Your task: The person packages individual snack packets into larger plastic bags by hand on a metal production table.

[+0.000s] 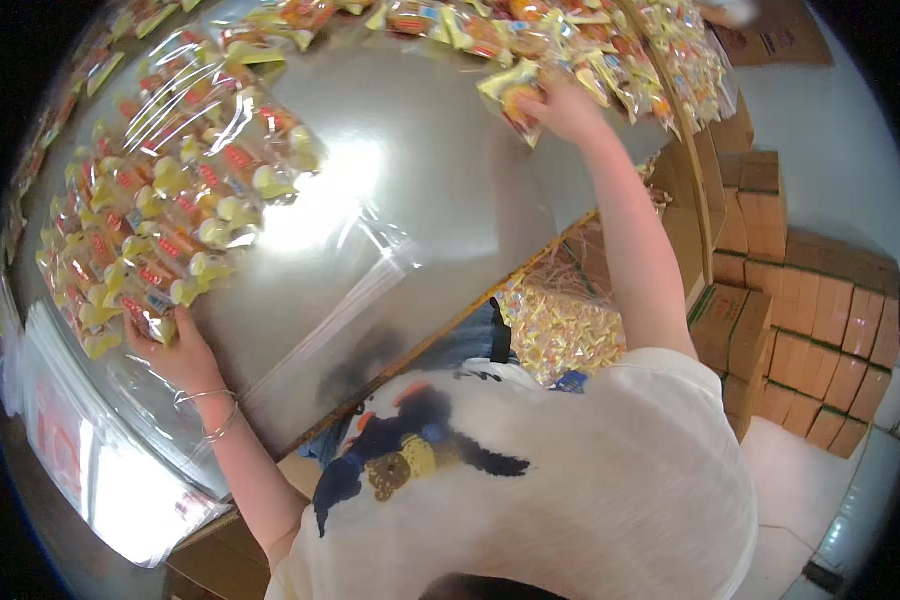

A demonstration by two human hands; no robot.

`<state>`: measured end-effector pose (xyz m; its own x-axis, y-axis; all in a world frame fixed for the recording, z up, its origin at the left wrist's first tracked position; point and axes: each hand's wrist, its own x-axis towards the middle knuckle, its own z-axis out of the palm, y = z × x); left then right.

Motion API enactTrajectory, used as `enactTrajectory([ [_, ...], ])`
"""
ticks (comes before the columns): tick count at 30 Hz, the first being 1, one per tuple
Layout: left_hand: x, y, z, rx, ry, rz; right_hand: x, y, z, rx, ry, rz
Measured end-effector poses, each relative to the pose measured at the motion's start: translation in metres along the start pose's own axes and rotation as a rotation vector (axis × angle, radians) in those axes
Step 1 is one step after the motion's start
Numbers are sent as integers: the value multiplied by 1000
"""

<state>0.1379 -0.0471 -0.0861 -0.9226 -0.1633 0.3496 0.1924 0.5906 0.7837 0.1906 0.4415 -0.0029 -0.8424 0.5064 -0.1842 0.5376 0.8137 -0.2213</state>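
Observation:
On the metal tabletop [450, 142] lies a large clear plastic bag [172, 172] filled with rows of small wrapped snacks. My left hand [176, 367], with thin bangles at the wrist, grips a wrapped snack [148, 321] at the bag's near end; whether film lies between them I cannot tell. My right hand [570, 105] reaches to the far side and holds a yellow-edged snack packet [519, 101] by one side. Right beside it is a heap of loose snack packets [487, 34] along the far edge.
A stack of flat clear bags [82, 442] lies at the left. To the right of the table stand strapped cardboard cartons [810, 300]. Below the table edge is a container of more packets [562, 326]. Another person's hand [727, 11] shows at the top right.

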Motion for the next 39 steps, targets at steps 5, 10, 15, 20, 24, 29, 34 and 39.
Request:
enactTrajectory([
  [5,-3,-14,-8,46,17,-43,-22,-13,-5,-176,-198,-424],
  [10,-3,-13,-15,271,13,-28,-89,5,26,26,-85,-311],
  [15,-3,-14,-23,392,86,-27,-37,3,-46,470,-283,-63],
  [20,-4,-21,-9,257,66,36,74,67,-32,568,-443,92],
  [24,-4,-17,-16,309,76,33,47,34,-26,300,-679,-23],
  [29,-6,-16,-14,286,51,5,-60,-5,5,-160,-12,-782],
  [34,-4,-20,-17,323,48,-9,-80,-23,-6,-13,-118,-497],
  [39,-7,-43,-24,454,29,71,-78,23,-1,80,-145,-262],
])
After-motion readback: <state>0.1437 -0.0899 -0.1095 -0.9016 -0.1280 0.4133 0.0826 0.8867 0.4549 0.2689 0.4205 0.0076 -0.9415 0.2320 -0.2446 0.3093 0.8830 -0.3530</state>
